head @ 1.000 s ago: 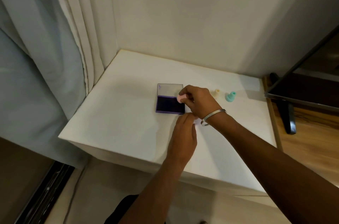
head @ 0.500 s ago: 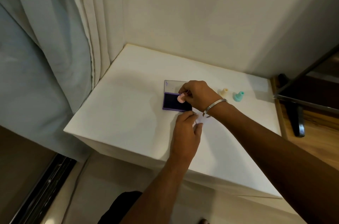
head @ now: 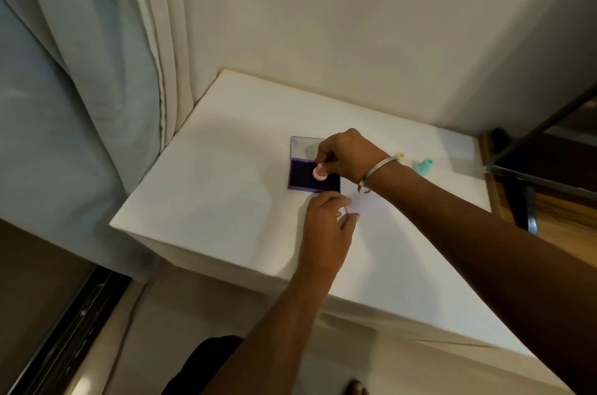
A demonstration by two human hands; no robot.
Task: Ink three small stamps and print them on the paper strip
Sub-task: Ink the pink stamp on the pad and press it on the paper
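A purple ink pad (head: pixel 305 179) lies open on the white table (head: pixel 226 187), its clear lid (head: pixel 303 145) folded back. My right hand (head: pixel 347 154) grips a small pink stamp (head: pixel 319 172) and holds it down on the dark ink. My left hand (head: pixel 328 226) rests flat just in front of the pad, fingers pressing on a pale paper strip (head: pixel 365 208) that barely shows against the table. A cream stamp (head: pixel 400 155) and a teal stamp (head: pixel 423 165) stand upright to the right, behind my right wrist.
Grey and cream curtains (head: pixel 97 71) hang along the table's left side. A wall closes the back. A dark screen on a stand (head: pixel 549 149) sits on a wooden surface to the right. The table's front edge drops off near my body.
My right hand has brought the pink stamp from the pad's back right corner down onto the ink. My left hand stayed on the paper. The camera moved closer.
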